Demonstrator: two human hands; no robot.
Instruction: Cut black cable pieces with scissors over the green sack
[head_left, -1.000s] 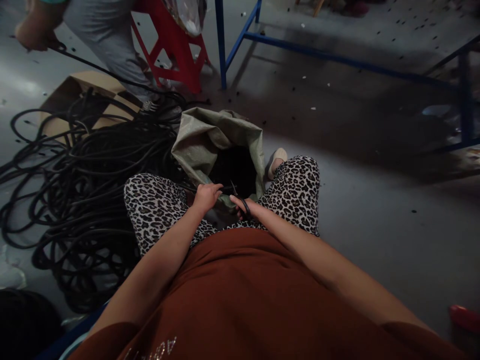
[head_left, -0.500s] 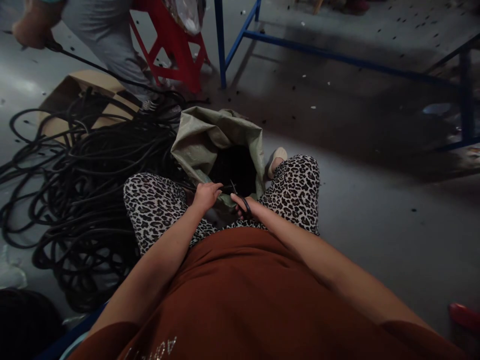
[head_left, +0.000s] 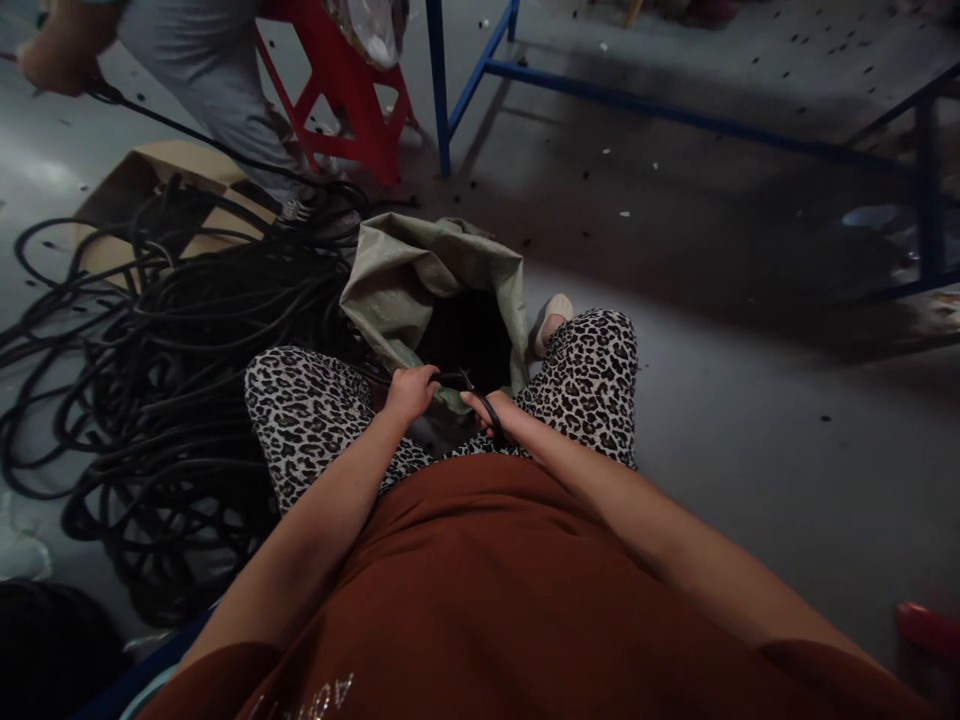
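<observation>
My left hand (head_left: 412, 390) is closed on a thin black rubber strip (head_left: 448, 377), whose end sticks out to the right past my fingers. In my right hand (head_left: 491, 408) is a pair of scissors (head_left: 489, 408) with black handles; the blades point up and left and meet the strip near its end. Both hands are over the near rim of an open greenish woven sack (head_left: 390, 300) between my knees. Its inside is dark, and what lies in it cannot be made out.
A large tangle of black strips (head_left: 202, 330) spreads at left, partly over an open cardboard box (head_left: 176, 165). Another person's hand (head_left: 64, 55) holds a strip at upper left. A red stool (head_left: 349, 100) and a blue metal frame (head_left: 637, 100) stand ahead. Small scraps dot the floor.
The scissors have turned slightly and their blades have come onto the strip. More of the strip shows beyond my left hand, whose fingers are more curled.
</observation>
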